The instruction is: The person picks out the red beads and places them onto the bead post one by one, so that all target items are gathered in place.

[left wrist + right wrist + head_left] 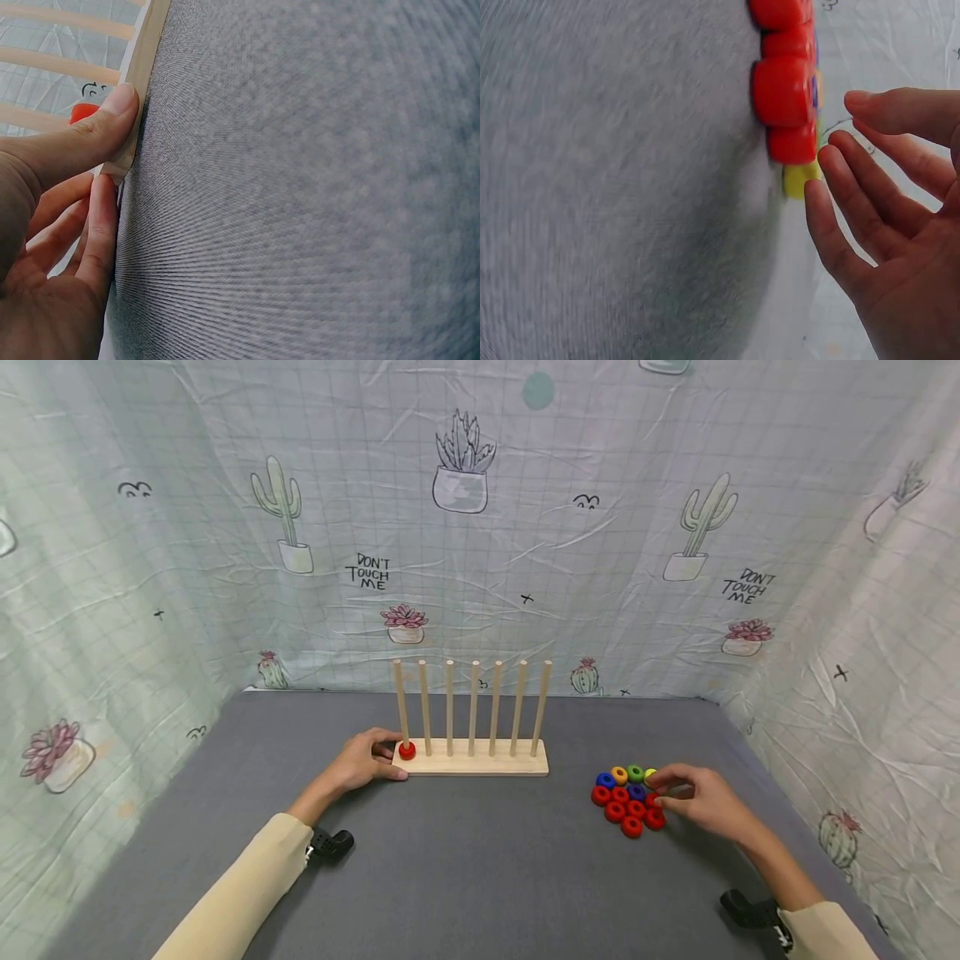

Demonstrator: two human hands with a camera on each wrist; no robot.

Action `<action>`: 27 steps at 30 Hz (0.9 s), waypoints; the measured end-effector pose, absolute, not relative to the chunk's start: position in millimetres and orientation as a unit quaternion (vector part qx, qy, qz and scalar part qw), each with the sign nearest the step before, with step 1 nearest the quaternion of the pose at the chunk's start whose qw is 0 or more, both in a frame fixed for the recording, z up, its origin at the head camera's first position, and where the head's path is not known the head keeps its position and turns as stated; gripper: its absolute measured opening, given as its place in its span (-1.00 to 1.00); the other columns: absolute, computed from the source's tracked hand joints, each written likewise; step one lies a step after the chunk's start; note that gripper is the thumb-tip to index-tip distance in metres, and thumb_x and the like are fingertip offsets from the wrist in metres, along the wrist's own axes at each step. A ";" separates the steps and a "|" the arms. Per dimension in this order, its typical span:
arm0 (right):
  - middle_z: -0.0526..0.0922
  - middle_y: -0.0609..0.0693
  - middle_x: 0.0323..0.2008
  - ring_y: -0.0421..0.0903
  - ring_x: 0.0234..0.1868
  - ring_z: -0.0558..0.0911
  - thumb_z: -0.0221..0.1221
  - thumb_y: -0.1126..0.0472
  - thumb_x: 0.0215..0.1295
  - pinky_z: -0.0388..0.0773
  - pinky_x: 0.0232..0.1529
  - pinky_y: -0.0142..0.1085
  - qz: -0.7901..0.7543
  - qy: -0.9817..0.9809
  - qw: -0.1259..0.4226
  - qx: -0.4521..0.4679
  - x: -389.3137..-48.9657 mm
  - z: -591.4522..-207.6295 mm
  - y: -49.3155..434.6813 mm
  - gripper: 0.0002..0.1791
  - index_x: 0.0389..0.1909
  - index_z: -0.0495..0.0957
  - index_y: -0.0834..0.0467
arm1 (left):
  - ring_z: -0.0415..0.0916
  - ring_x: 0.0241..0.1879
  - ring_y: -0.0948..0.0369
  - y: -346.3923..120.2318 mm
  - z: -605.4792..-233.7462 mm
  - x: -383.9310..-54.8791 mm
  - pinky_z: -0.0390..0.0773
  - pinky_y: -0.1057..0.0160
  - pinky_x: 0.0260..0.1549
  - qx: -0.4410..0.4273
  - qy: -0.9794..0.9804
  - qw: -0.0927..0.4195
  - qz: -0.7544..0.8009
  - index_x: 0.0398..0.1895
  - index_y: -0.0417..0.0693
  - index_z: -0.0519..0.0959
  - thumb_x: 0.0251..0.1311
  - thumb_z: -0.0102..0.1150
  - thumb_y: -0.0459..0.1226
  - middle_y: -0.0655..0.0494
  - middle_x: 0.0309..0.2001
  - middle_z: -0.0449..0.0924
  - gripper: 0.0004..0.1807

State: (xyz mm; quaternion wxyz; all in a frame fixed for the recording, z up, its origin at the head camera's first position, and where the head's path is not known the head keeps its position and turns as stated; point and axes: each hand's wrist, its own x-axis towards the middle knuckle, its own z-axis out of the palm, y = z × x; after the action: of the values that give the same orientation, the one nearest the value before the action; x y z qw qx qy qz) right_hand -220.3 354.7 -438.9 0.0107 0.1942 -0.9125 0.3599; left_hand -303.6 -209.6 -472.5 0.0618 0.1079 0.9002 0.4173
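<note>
A wooden peg rack (472, 766) with a row of several upright pegs stands on the grey table. One red ring (407, 752) sits at the foot of its leftmost peg. My left hand (362, 763) grips the left end of the rack, the thumb (112, 112) on its front edge and the fingers around the end. To the right, my right hand (701, 795) hovers at the right side of a cluster of rings, fingers spread and nothing between them. Closest to its fingertips are a yellow ring (649, 778) and a red ring (793, 144).
The cluster also has several more red rings (615, 812), two blue ones, an orange ring (619, 775) and a green ring (635, 773). A cactus-print cloth (480, 560) hangs behind the table and along both sides. Grey table surface (480, 868) lies between the arms.
</note>
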 end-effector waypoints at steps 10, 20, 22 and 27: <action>0.76 0.18 -0.09 -0.22 -0.15 0.71 0.37 0.39 0.22 0.68 -0.21 -0.38 0.362 -0.909 -0.019 0.205 -224.7 -449.5 366.1 -0.69 0.01 0.69 0.29 | 0.63 -0.01 0.01 -209.0 -471.0 -304.4 0.63 0.16 -0.11 0.109 0.901 0.062 0.415 0.33 -0.28 0.52 -0.02 0.65 -0.22 -0.24 0.20 0.55 -0.18; 0.73 0.26 -0.01 -0.34 -0.11 0.66 0.35 0.40 0.21 0.67 -0.18 -0.39 0.373 -0.902 -0.073 0.203 -228.7 -452.0 370.4 -0.64 0.05 0.67 0.33 | 0.64 -0.02 0.02 -209.4 -473.9 -301.8 0.65 0.16 -0.13 0.107 0.897 0.063 0.425 0.33 -0.27 0.53 -0.02 0.65 -0.24 -0.25 0.18 0.57 -0.20; 0.73 0.25 -0.02 -0.35 -0.11 0.65 0.36 0.40 0.21 0.67 -0.18 -0.38 0.368 -0.904 -0.076 0.204 -229.2 -452.4 370.5 -0.64 0.04 0.68 0.32 | 0.64 -0.03 0.02 -209.4 -474.2 -301.5 0.65 0.17 -0.13 0.106 0.896 0.063 0.426 0.33 -0.27 0.53 -0.02 0.65 -0.24 -0.24 0.16 0.57 -0.20; 0.72 0.23 -0.02 -0.37 -0.12 0.64 0.36 0.38 0.22 0.66 -0.17 -0.38 0.359 -0.906 -0.077 0.212 -229.3 -453.6 371.8 -0.66 0.04 0.68 0.29 | 0.63 -0.03 0.04 -208.5 -473.4 -301.9 0.64 0.18 -0.13 0.105 0.897 0.061 0.425 0.33 -0.27 0.53 -0.03 0.66 -0.24 -0.22 0.17 0.57 -0.19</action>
State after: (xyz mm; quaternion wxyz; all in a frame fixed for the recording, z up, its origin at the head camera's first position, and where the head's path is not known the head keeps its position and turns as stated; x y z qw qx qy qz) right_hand -229.3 371.8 -453.6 -0.0769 0.2122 -0.9057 0.3587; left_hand -301.9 -208.5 -473.4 0.0610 0.1048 0.8969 0.4253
